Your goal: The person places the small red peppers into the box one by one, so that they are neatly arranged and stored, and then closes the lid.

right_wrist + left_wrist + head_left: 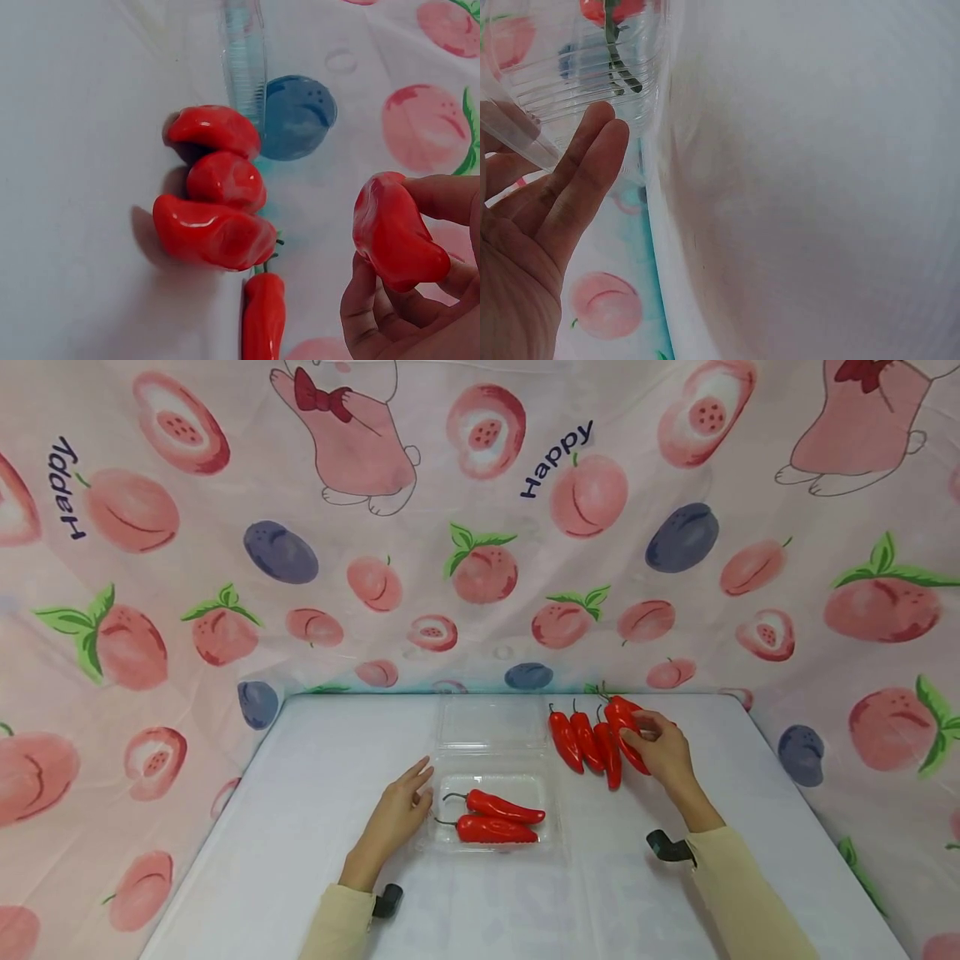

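A clear plastic clamshell box (558,802) lies with its lid folded back. Two red chili peppers (497,829) rest inside it, stems to the left. My left hand (402,806) is at the box's left side, fingers extended; in the left wrist view its fingertips (604,139) appear against the ribbed wall. In my right hand (663,750) I pinch a red chili pepper (394,229) between thumb and fingers, right of a row of three more chili peppers (587,742). Another chili pepper (264,319) lies behind the right hand, partly hidden in the head view.
The box's transparent lid (491,722) lies flat toward the table's back edge. A white-covered table (300,860) holds everything. A fruit-printed cloth (420,535) hangs behind it and along the sides.
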Tool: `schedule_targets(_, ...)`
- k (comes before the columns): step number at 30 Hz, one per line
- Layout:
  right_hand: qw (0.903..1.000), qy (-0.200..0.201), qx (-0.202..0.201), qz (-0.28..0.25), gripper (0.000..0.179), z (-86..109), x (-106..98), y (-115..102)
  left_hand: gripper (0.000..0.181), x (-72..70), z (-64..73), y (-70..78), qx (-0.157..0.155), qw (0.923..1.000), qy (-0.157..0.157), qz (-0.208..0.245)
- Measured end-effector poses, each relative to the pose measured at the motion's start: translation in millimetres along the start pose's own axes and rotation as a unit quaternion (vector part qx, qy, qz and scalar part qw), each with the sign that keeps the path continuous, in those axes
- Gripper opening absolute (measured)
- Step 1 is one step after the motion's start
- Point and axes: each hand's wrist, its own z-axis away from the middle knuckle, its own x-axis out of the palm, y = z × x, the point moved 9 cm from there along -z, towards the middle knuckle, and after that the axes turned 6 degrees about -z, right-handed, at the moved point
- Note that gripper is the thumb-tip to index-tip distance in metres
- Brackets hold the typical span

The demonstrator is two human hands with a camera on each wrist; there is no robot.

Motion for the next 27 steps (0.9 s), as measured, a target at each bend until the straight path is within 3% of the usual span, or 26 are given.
schedule_targets(21, 0.9973, -0.02, -0.069, -0.014, 0.054, 22.6, 12.0, -29.4, 0.044, -0.6, -0.7, 0.6, 0.004, 1.0, 0.002, -0.004)
schedule_targets(27, 0.9968, -0.031, -0.07, -0.022, 0.055, 27.5, 18.8, -37.0, 0.043, -1.6, -0.2, 1.4, 0.0, 1.0, 0.001, -0.002)
